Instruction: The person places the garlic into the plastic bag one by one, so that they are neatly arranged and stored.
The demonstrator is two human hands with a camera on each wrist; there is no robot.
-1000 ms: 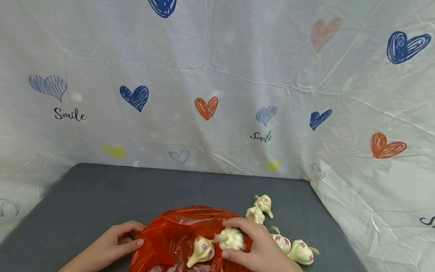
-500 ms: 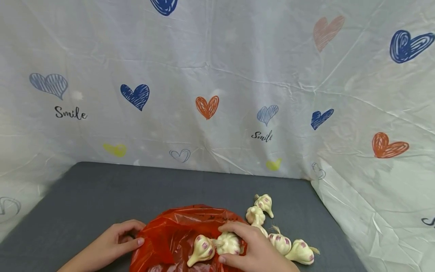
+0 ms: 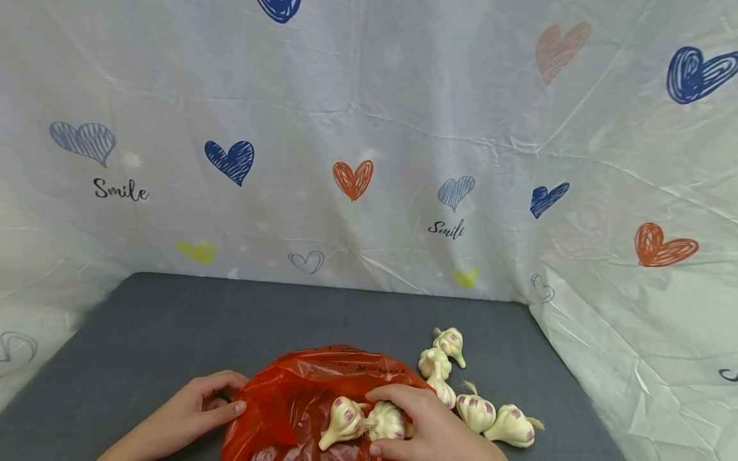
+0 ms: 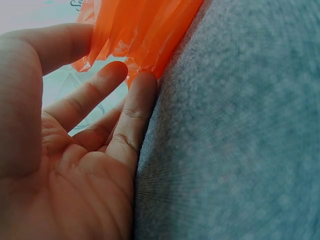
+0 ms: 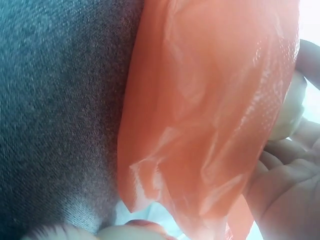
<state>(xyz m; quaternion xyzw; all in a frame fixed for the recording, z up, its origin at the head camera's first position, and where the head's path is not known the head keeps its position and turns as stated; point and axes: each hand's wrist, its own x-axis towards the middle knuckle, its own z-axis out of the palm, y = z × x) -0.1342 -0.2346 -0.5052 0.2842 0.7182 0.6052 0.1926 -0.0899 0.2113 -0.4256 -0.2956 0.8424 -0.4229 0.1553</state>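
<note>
Right hand curled over garlic bulb

A grey felt-covered table carries everything, its far and right edges meeting a white sheet printed with hearts. On its near middle lies a crumpled red plastic bag, with two garlic bulbs resting on the bag's surface. Directly on the felt just right of the bag lie five more garlic bulbs, strung in a loose line from far to near right, the nearest one close to the table's near edge.
</note>
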